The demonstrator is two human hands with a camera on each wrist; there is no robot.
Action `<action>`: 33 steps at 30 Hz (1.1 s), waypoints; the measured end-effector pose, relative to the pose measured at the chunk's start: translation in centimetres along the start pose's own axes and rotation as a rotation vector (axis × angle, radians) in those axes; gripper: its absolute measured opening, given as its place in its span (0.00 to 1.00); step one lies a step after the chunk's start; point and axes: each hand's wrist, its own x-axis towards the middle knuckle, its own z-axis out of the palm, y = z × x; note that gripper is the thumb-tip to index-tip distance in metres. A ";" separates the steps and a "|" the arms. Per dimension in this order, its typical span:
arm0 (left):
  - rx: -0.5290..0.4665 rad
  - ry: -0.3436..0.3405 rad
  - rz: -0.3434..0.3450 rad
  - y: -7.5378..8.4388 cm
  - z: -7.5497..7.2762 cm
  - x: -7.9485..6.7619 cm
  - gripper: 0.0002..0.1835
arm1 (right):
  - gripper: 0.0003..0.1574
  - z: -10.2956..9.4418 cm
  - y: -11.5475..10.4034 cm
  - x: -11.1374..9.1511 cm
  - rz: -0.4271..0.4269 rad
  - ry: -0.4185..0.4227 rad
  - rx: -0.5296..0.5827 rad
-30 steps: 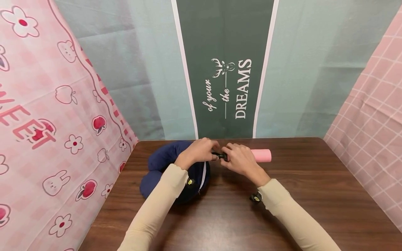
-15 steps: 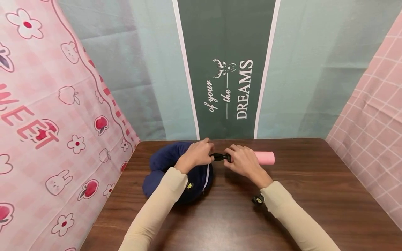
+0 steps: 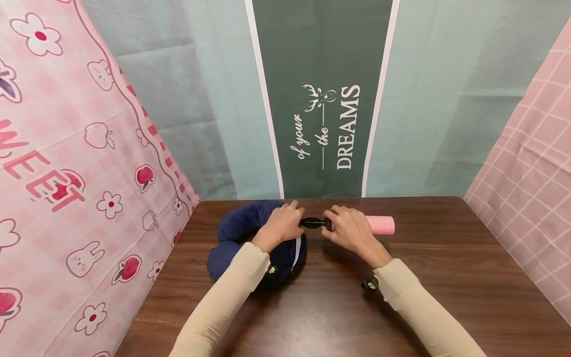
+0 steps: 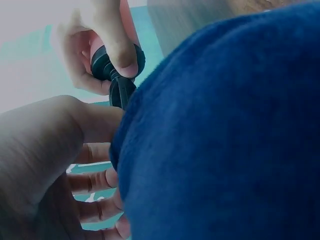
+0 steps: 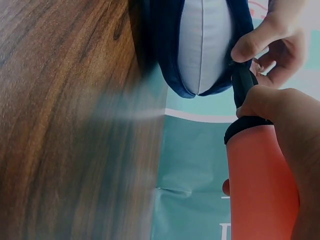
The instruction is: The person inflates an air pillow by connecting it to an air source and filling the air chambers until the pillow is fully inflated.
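Note:
A navy plush neck pillow [image 3: 241, 222] lies at the back left of the table, with a white strip [image 5: 205, 45] along its end. To its right is what looks like a lint roller: a pink cylinder [image 3: 381, 225] with a black end disc [image 4: 102, 65] and a slim black handle [image 3: 314, 223]. My left hand [image 3: 283, 221] is above the pillow's right end, its thumb and fingers pinching the far end of the handle. Fingers of my right hand [image 3: 349, 228] curl round the cylinder, thumb near the disc. The pillow hides the left fingertips in the left wrist view.
Everything sits near the back edge of the brown wooden table [image 3: 321, 307]. A green printed cloth [image 3: 325, 49] hangs right behind it. Pink patterned cloths [image 3: 89, 173] hang on both sides.
The right hand has shifted slightly right with the pink cylinder, and more of the black handle shows between the hands. The left hand still pinches the handle's end.

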 end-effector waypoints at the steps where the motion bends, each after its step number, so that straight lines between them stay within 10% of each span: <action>1: -0.027 0.003 0.005 -0.1 0.1 0.0 0.20 | 0.19 0.0 0.0 0.0 -0.001 0.001 0.001; 12: -0.412 0.186 0.002 -2.3 1.2 -1.1 0.05 | 0.18 0.0 0.3 -0.1 0.008 0.001 -0.002; 33: -0.430 0.210 -0.067 -3.6 2.3 -2.5 0.06 | 0.17 -0.2 0.5 -0.2 0.013 -0.003 0.014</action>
